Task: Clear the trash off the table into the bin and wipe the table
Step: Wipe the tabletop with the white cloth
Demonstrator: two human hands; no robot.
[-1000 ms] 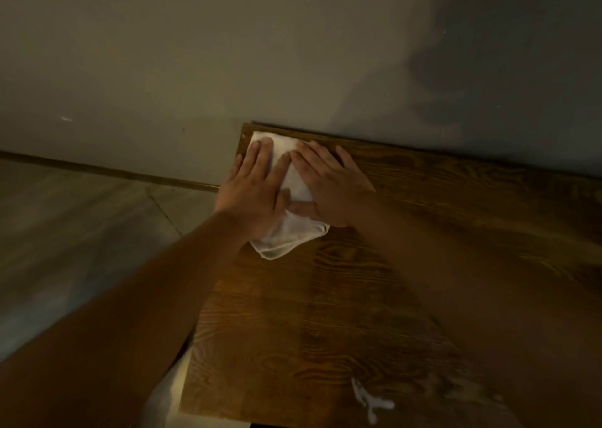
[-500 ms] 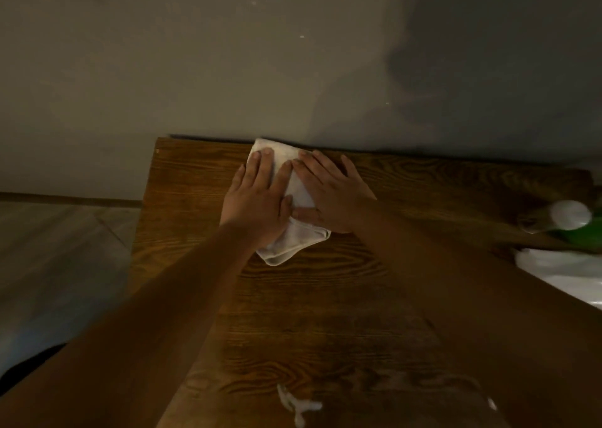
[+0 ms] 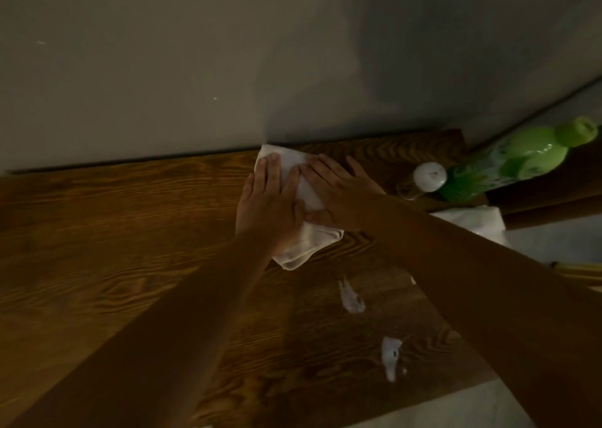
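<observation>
A folded white cloth [image 3: 294,253] lies on the dark wooden table [image 3: 114,232], at its far edge against the wall. My left hand [image 3: 270,206] and my right hand [image 3: 342,193] both press flat on the cloth, side by side, fingers pointing at the wall. The hands cover most of the cloth. Two white wet smears [image 3: 350,297] [image 3: 389,356] sit on the wood nearer to me, right of my left forearm. No bin is in view.
A green plastic bottle [image 3: 514,164] and a small clear container with a white lid [image 3: 428,173] stand at the table's far right corner. Something white [image 3: 472,219] lies past the right edge. The grey wall [image 3: 195,69] borders the far side.
Both hands slid the cloth to the right along the far edge, from the table's left corner toward the bottle. The view followed, bringing the bottle and a second smear into sight.
</observation>
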